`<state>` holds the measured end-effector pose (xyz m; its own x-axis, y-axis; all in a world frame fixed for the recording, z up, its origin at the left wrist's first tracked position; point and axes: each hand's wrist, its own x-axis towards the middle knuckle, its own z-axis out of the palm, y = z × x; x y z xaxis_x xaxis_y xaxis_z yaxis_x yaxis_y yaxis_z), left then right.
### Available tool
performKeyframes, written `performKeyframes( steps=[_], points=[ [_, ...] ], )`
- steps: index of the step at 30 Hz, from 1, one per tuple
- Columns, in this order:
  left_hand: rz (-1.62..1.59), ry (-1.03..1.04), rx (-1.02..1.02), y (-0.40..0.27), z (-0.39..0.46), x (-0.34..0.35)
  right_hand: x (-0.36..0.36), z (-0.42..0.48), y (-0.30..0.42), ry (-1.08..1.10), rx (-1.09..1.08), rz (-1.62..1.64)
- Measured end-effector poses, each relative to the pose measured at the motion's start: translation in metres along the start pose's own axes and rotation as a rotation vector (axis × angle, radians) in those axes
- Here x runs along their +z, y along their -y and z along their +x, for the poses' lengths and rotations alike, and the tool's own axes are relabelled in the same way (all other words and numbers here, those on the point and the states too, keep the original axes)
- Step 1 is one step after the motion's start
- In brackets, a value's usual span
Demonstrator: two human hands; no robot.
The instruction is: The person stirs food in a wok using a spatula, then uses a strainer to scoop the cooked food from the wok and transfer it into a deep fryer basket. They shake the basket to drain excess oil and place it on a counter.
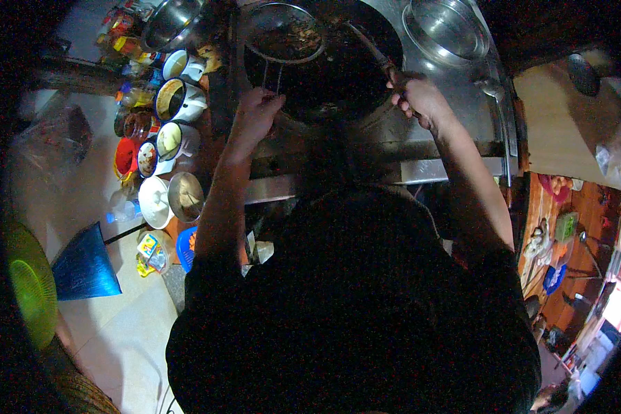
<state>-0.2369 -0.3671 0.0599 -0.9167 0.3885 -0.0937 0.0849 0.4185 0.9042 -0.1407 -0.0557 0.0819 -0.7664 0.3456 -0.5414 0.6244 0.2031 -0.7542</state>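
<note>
A large dark wok (336, 93) sits in the metal stove top before me. My left hand (261, 106) is closed on the wire handle of a round strainer (284, 33), which is over the wok's left side and holds brownish food pieces. In my right hand (416, 98) is the handle of a long metal utensil (367, 42) that reaches into the wok; its far end is too dark to identify. Most of the wok's inside lies in deep shadow.
Metal basins (447, 31) stand on the steel counter, right of the wok, near a long-handled ladle (502, 114). Along the left are enamel mugs (178, 101), bowls (156, 202), bottles and a metal bowl (173, 23). A wooden table (574, 243) with food is far right.
</note>
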Motion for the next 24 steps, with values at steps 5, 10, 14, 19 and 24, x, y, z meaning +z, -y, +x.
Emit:
performKeyframes(
  steps=[5,10,14,19,24],
  points=[
    [-0.18,0.081,-0.082,-0.015,0.005,0.015,0.019,-0.019,-0.004,-0.47,-0.432,-0.742],
    [-0.341,0.128,-0.139,-0.008,0.016,0.006,0.007,-0.02,-0.001,-0.507,-0.371,-0.652],
    [-0.291,0.089,-0.099,-0.017,0.016,-0.01,-0.002,-0.01,-0.019,-0.411,-0.304,-0.556],
    [-0.346,0.062,-0.039,-0.026,0.02,-0.022,0.002,0.058,-0.097,-0.319,-0.207,-0.524],
    [-0.333,0.08,-0.004,-0.041,0.017,-0.032,0.009,0.105,-0.136,-0.28,-0.652,-1.056]
  ],
)
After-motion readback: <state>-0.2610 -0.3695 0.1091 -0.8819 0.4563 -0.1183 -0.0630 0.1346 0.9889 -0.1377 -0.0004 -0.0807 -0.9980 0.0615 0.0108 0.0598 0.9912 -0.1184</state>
